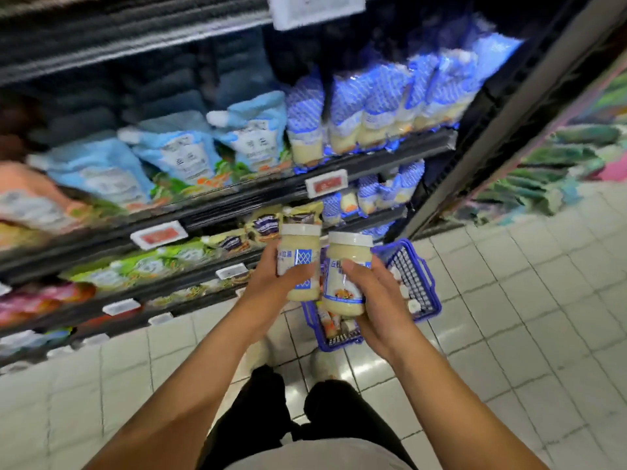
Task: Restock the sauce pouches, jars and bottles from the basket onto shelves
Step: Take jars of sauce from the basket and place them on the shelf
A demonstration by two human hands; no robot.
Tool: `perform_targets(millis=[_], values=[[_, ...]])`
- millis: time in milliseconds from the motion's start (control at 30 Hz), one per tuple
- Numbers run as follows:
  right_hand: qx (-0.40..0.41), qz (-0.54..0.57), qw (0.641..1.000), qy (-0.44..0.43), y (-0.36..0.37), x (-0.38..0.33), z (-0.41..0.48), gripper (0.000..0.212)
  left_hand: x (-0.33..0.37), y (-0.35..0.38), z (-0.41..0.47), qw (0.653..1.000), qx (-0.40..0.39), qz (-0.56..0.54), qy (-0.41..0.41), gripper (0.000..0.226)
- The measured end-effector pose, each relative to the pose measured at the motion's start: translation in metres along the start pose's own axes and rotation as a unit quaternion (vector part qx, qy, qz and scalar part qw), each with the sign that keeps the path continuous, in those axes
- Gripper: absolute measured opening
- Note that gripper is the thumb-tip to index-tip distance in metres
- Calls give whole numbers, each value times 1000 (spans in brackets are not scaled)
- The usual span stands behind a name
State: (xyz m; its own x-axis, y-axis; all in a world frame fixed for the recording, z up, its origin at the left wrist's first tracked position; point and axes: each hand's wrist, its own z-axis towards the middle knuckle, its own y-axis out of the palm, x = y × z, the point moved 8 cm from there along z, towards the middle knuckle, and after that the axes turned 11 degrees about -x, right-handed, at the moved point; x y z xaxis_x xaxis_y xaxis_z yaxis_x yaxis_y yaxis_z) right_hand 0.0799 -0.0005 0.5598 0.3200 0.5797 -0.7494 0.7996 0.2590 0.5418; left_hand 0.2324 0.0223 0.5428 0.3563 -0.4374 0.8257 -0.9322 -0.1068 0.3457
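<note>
While you stand before the shelves point(217, 205), your left hand point(271, 279) grips one white-lidded jar point(300, 262) and your right hand point(376, 300) grips another jar point(346, 273), both upright, side by side above the blue basket point(424, 283) on the floor.

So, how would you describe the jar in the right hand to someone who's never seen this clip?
Start at the blue basket on the tiled floor by the shelves. Above it, the left hand and right hand each grip a white-lidded jar of pale sauce. You want the right jar, lower and over the basket, not the left jar nearer the shelves.
</note>
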Motion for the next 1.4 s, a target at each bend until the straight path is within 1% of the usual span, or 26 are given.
perform_targets(millis=[33,100,167,200,333,400,533,633,700,800,833,933,1033,1100,1200,1333,1400], values=[[-18,-8,1000,7,13,3,0,36,0,-10,-12,999,14,-34,7,46],[-52,-28,998,24,40,12,0,39,1,-31,-39,994,40,-97,25,43],[-83,-49,995,41,67,24,-1,38,2,-56,-69,988,72,-125,47,42],[-97,-61,992,50,82,31,-2,39,2,-68,-85,986,88,-128,60,43],[-151,-101,980,83,146,66,-8,53,3,-114,-154,972,152,-142,113,65],[-181,-117,971,104,182,89,-14,51,-1,-137,-192,960,183,-159,137,63],[-243,-134,951,132,255,138,-36,46,-12,-185,-272,937,251,-172,171,50],[-285,-152,933,157,306,172,-57,51,-20,-219,-332,921,302,-161,187,52],[-313,-164,921,167,336,192,-68,48,-23,-238,-368,911,325,-158,200,51],[-354,-162,905,171,378,216,-82,47,-22,-261,-413,895,343,-164,231,56],[-362,-162,902,173,391,223,-86,47,-20,-268,-426,890,347,-173,243,55],[-379,-168,893,175,428,237,-94,46,-10,-285,-457,880,335,-182,283,39],[-407,-174,882,163,463,242,-100,43,6,-300,-482,875,344,-162,300,41],[-425,-183,875,144,486,240,-101,41,22,-308,-495,873,348,-141,311,42],[-442,-196,868,110,520,227,-98,41,54,-320,-507,870,348,-109,331,37],[-472,-177,861,74,568,200,-86,30,108,-339,-516,863,338,-70,369,39],[-484,-189,853,48,592,184,-77,35,139,-349,-518,861,329,-49,386,38]])
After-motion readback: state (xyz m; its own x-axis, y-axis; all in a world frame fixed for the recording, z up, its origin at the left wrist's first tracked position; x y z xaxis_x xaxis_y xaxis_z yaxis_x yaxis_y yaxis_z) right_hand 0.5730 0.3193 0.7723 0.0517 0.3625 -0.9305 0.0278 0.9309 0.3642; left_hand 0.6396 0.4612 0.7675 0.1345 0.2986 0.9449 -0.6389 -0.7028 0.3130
